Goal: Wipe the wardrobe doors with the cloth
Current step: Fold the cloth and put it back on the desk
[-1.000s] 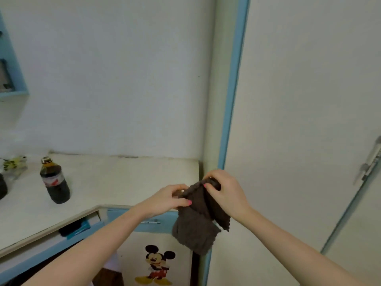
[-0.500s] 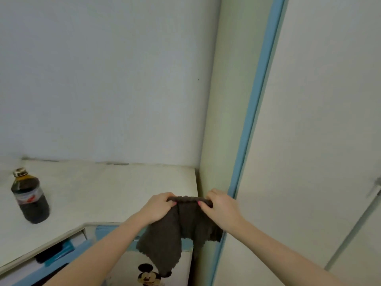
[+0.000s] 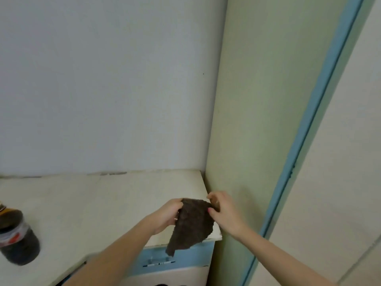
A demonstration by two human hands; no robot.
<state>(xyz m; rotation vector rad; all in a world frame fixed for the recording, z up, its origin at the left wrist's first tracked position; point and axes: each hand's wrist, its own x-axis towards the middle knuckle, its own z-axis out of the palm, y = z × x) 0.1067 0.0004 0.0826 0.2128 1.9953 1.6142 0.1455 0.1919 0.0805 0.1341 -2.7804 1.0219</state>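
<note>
Above the near corner of the cream countertop (image 3: 86, 205), both hands are gripping a dark brown cloth (image 3: 190, 225): the left hand (image 3: 167, 215) is clutching its left edge, the right hand (image 3: 223, 212) is pinching its top right corner. The cloth is hanging down over a blue drawer front (image 3: 185, 258). The bottle (image 3: 17, 239) label at far left is blurring beyond reading. The wardrobe door (image 3: 338, 172), blue-edged, is standing to the right, apart from the cloth.

Single head-worn view, forward and slightly down, close behind both hands (image 3: 206, 215)
</note>
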